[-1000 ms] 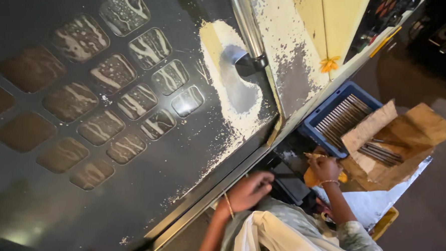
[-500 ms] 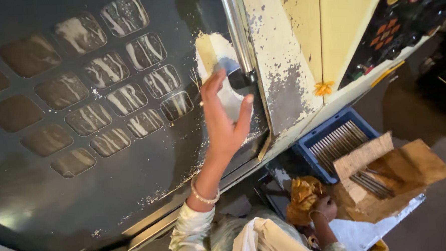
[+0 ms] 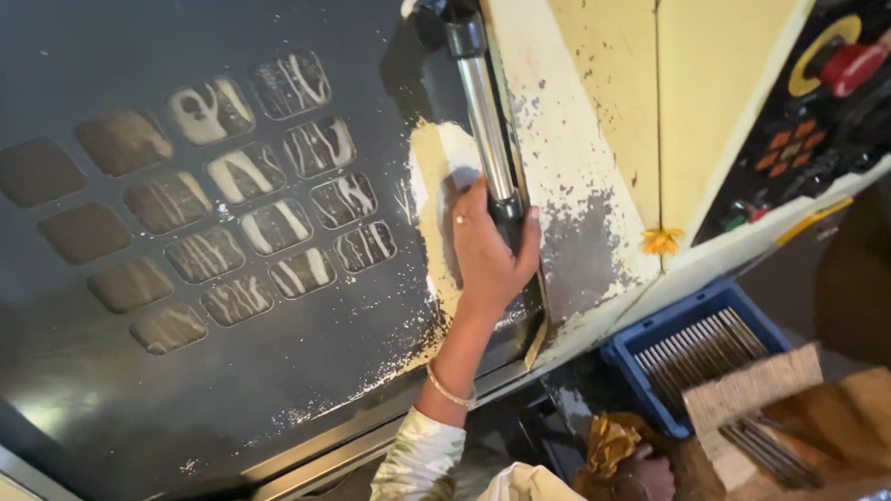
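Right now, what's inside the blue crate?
The blue crate holds rows of thin metal rods. A torn cardboard piece covers its lower corner, so whatever lies under there is hidden.

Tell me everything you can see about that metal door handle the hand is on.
The handle is a shiny, round metal bar with dark end mounts, running along the right edge of the dark machine door. The paint beside it is worn and flaking to pale patches. The left hand grips its lower end, fingers wrapped round the bar, thumb on the other side.
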